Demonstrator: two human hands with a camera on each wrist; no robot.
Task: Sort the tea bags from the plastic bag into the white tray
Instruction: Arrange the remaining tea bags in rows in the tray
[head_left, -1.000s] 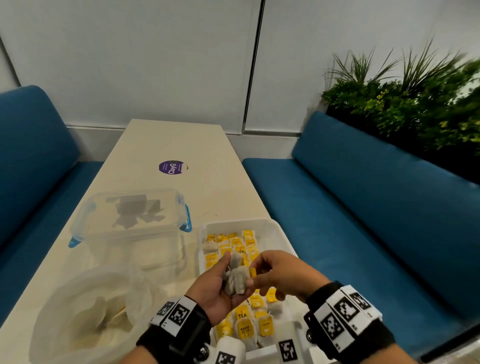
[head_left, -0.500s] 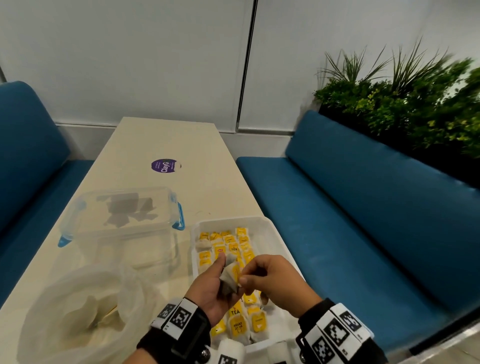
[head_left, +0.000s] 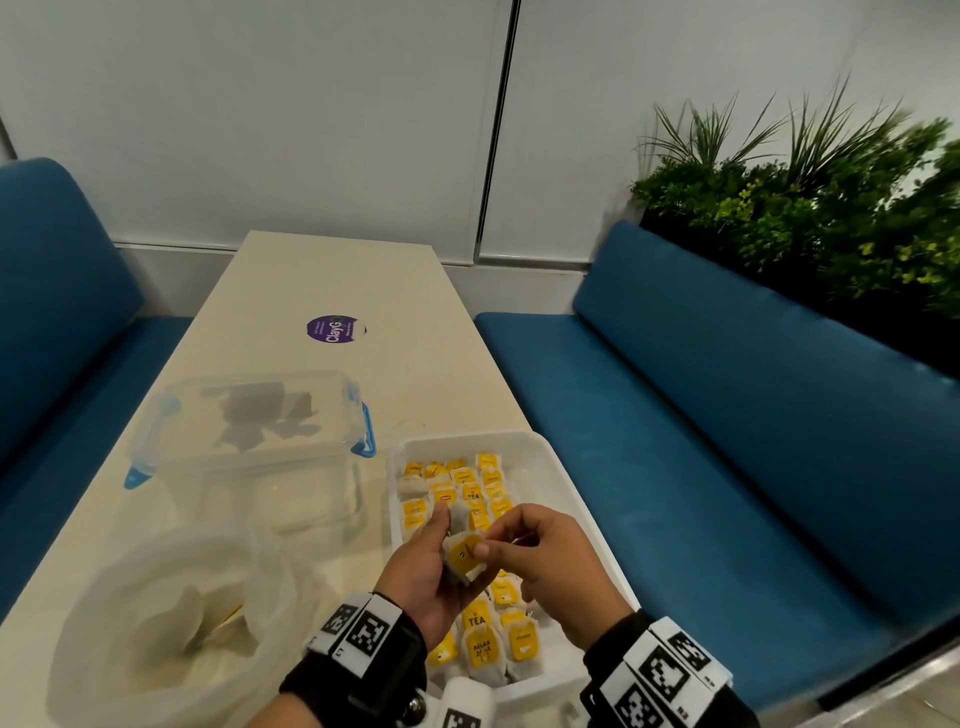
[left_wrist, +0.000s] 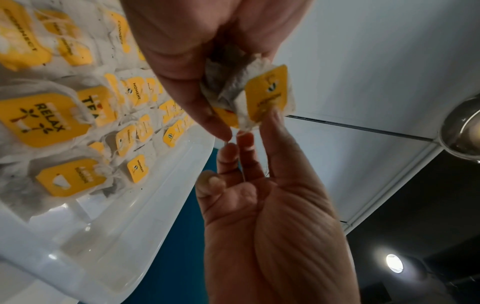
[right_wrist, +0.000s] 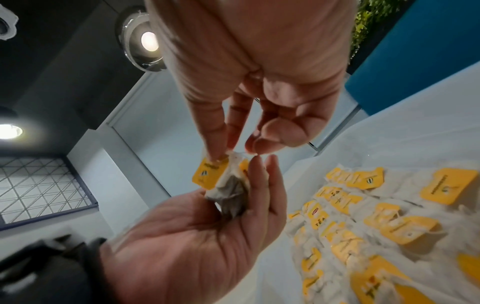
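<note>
A small bunch of tea bags (head_left: 464, 558) with yellow tags lies in my left hand (head_left: 415, 577), which holds it palm up just above the white tray (head_left: 565, 491). My right hand (head_left: 550, 566) pinches the top bag's yellow tag (left_wrist: 267, 92) between thumb and forefinger. In the right wrist view the grey bags (right_wrist: 231, 185) rest against the left fingers (right_wrist: 262, 185). Several tea bags (head_left: 483, 649) lie in rows in the tray. The crumpled plastic bag (head_left: 156, 623) sits at the near left with a few bags inside.
A clear lidded box with blue clips (head_left: 249, 436) stands left of the tray, behind the plastic bag. A purple sticker (head_left: 335, 328) is further up the table. The tray lies along the table's right edge, beside a blue bench (head_left: 727, 441). Plants (head_left: 805, 218) stand behind.
The bunch in my left hand has turned so a yellow tag faces up, and my right fingers have shifted onto that tag. Both hands stay over the tray.
</note>
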